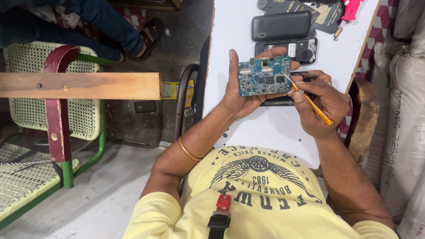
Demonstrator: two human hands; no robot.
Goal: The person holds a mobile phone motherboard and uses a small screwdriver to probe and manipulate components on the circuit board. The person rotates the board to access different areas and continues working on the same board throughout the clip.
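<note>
Our left hand (241, 90) grips the blue circuit board (264, 75) above the white table (234, 35), long axis crosswise. Our right hand (321, 106) pinches an orange screwdriver (310, 101), tip seemingly touching the board's right edge.

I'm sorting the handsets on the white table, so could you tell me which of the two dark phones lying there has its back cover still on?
The farther phone, with its smooth dark grey back closed. The nearer phone, just behind the circuit board, lies open with its insides exposed.

We find a small phone repair workshop: opened handsets (287, 49) on a white worktable (230, 40), bare circuit board (264, 76), stacked sacks (405, 110) alongside.
</note>
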